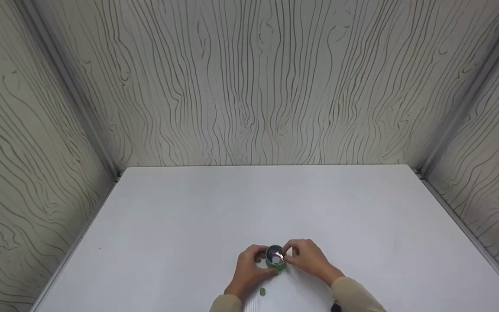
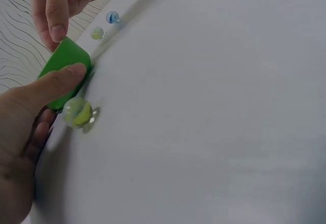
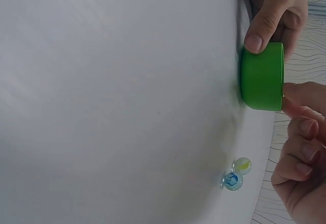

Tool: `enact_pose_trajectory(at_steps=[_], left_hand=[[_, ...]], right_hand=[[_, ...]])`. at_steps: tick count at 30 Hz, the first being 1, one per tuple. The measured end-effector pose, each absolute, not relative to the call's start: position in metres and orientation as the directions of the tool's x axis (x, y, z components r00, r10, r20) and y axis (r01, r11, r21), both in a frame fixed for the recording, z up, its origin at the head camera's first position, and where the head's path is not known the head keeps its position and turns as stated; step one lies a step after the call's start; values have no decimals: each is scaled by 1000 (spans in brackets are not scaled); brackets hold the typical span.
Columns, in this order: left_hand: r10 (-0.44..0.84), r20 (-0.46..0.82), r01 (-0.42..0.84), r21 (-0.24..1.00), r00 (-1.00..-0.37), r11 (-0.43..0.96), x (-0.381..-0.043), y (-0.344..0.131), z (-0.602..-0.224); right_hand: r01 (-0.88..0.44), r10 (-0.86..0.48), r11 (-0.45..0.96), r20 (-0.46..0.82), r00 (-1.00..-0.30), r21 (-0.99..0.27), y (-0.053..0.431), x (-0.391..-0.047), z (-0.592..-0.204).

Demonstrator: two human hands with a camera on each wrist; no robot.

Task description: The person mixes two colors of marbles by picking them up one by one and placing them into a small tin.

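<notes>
A small bright green cup (image 3: 262, 76) stands on the white table, its dark inside showing a shiny patch in the head view. My left hand (image 1: 249, 266) grips the cup from the left, thumb (image 2: 66, 76) pressed to its outer wall and the other fingers round the far side. At the opposite side, my right hand (image 1: 309, 256) has thumb and forefinger at the rim, pinching there, with its other fingers (image 3: 298, 155) curled. A clear marble with yellow-green swirls (image 2: 77, 113) lies beside the left hand.
On the right hand's side, a blue-swirled marble (image 3: 233, 181) and a yellow-swirled marble (image 3: 243, 166) lie close together on the table. The white tabletop (image 1: 180, 225) is bounded by wood-patterned panels (image 1: 249, 86) at the back and both sides.
</notes>
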State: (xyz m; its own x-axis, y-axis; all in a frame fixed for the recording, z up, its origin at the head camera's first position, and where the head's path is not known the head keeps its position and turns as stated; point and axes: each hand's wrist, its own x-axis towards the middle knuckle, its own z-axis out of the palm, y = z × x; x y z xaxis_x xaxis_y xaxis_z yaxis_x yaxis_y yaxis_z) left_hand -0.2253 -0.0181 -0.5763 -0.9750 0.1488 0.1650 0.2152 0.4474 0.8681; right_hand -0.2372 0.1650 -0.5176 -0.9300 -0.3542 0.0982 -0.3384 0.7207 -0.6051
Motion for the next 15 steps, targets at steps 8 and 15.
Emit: enact_pose_trajectory(at_steps=[8,15], left_hand=[[104,205,229,833,-973,504,-220,-15,-582],[124,177,216,839,-976,500,-223,-17,-579]], right_hand=[[-373,-385,676,128,-914,-635,159,-224,-514],[-460,-477,651,146,-867,-604,145,-203,-510]])
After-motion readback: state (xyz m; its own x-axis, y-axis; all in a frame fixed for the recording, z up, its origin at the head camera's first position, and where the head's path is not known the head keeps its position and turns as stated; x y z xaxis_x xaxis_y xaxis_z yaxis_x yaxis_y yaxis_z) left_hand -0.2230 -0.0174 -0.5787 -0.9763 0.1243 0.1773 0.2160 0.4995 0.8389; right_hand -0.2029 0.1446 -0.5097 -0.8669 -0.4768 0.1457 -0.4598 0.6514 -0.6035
